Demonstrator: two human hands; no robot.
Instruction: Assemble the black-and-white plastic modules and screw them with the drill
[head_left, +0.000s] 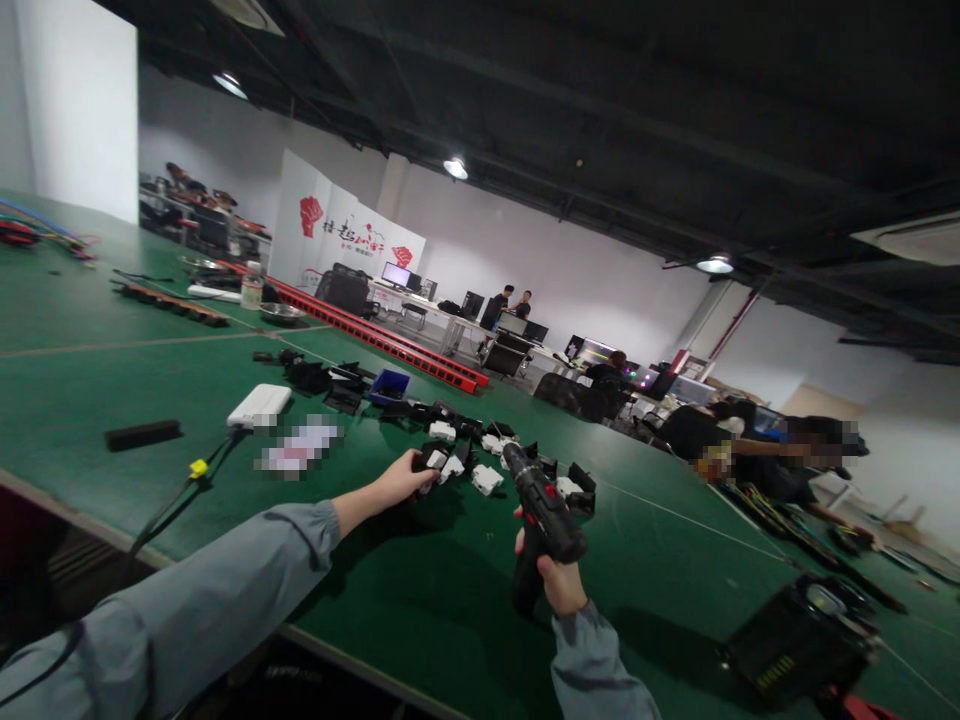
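Note:
My left hand point(399, 480) reaches to the middle of the green table point(360, 570), its fingers closed round a black part with a white piece point(436, 459). In my right hand point(555, 580) is a black cordless drill point(546, 505) with red details, gripped by its handle and raised above the table. Its front end points up and to the left, towards the parts. White blocks point(487, 480) and black parts lie between and beyond my hands. A black part with a white block point(574, 487) rests just right of the drill.
A blue bin point(389, 387), a white box with a cable point(260, 406) and a black bar point(142, 434) lie left. Long red rails point(375, 333) run behind. A black machine point(799, 635) stands front right, and people work beyond.

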